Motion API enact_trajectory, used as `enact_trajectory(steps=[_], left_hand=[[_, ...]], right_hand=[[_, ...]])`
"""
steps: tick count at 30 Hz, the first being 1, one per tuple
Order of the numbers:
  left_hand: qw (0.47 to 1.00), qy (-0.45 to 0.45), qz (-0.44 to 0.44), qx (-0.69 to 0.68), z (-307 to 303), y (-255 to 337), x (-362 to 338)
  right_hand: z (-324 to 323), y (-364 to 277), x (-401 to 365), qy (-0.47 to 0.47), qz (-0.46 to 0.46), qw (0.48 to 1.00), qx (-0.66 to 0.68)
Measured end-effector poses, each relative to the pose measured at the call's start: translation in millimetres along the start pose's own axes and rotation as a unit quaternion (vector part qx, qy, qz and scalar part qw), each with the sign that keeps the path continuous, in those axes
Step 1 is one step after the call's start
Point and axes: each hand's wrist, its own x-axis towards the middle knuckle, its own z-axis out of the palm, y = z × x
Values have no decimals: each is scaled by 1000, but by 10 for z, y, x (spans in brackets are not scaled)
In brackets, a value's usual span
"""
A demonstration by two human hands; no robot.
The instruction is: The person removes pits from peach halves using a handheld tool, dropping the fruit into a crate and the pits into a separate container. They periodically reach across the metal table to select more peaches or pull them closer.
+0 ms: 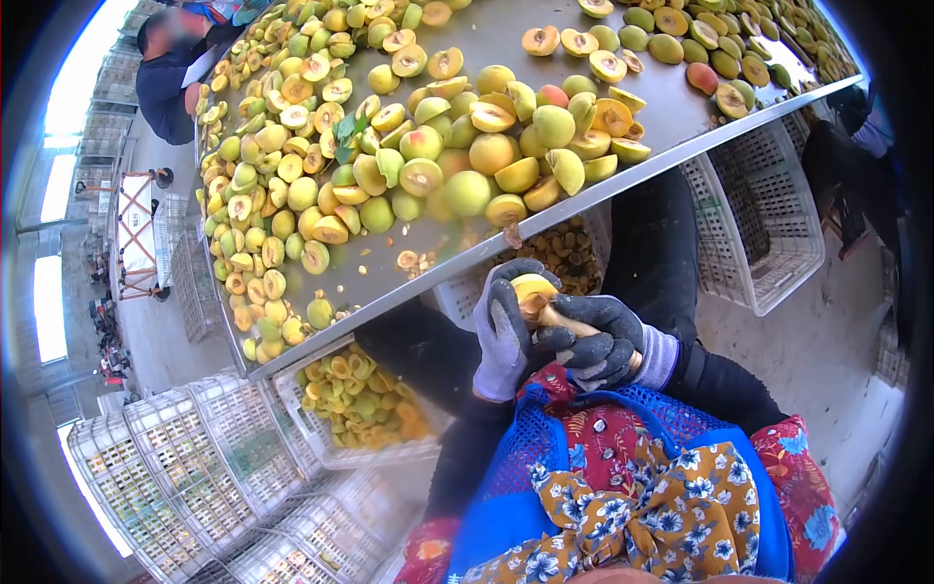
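In front of my chest, my left hand (pixel 503 326), in a grey and lavender glove, is closed round a cut yellow peach half (pixel 532 286). My right hand (pixel 615 343), gloved alike, grips a tool with a pale wooden handle (pixel 572 319); its working end is at the fruit and mostly hidden. Just beyond both hands, whole and halved yellow-green peaches (pixel 467 193) lie heaped on a metal table (pixel 477 44). Below the table edge, a crate holds brownish fruit pieces or pits (pixel 569 255).
A white crate (pixel 321 448) of peach halves stands by my left leg, beside stacked crates (pixel 185 457). Another crate (pixel 754 219) leans under the table at right. A co-worker (pixel 167 83) sits at the far left; another person's dark-clothed leg (pixel 842 170) shows at right.
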Motion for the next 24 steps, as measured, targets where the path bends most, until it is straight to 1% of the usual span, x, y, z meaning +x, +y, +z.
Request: enact_trajectory(steps=[1,2,4,5,6,8,9,10,11,12,13,14,15,16,17,18,20,22,24], left_hand=[[1000,6,-17,-8,8,-10,6],[999,13,-34,-15,17,-19,13],[993,72,-76,-45,59,-110,6],[991,109,-80,-22,31,-213,8],[991,114,-68,-26,15,-267,-3],[990,131,-43,-34,-56,-320,-46],[970,209,-85,-88,-32,-137,-6],[948,273,-128,-106,-253,-282,-9],[936,329,-117,-53,-478,-391,-69],[917,384,-106,-1,-665,-339,-136],[907,388,-69,146,-785,-58,-200],[875,384,-36,291,-917,281,-297],[808,379,-34,449,-1133,505,-403],[717,363,-33,594,-1325,693,-475],[636,376,-89,668,-1443,828,-458],[545,384,-146,731,-1547,933,-415],[542,332,-90,767,-1834,1026,-143],[614,283,41,735,-2055,1019,399],[577,220,93,781,-2150,928,945]], right_hand=[[30,2,-10,1,0,1000,29],[22,23,5,29,-39,999,-20],[-6,89,53,85,-112,983,-121],[12,107,69,115,-140,969,-169],[60,146,91,154,-164,947,-229],[169,230,148,224,-203,888,-348],[173,234,129,253,-190,848,-424],[196,255,144,243,-189,845,-438],[233,270,155,234,-189,839,-453],[251,273,155,224,-188,834,-468],[145,201,102,223,-204,848,-435],[98,75,44,162,-168,906,-352],[53,-3,0,179,-184,910,-324],[12,-72,-34,195,-200,913,-296],[-28,-154,-57,214,-206,923,-245],[-84,-227,-83,202,-204,934,-213],[-173,-275,-117,188,-204,936,-219],[-138,-266,-60,228,-201,928,-215],[-135,-273,-44,265,-189,917,-232]])
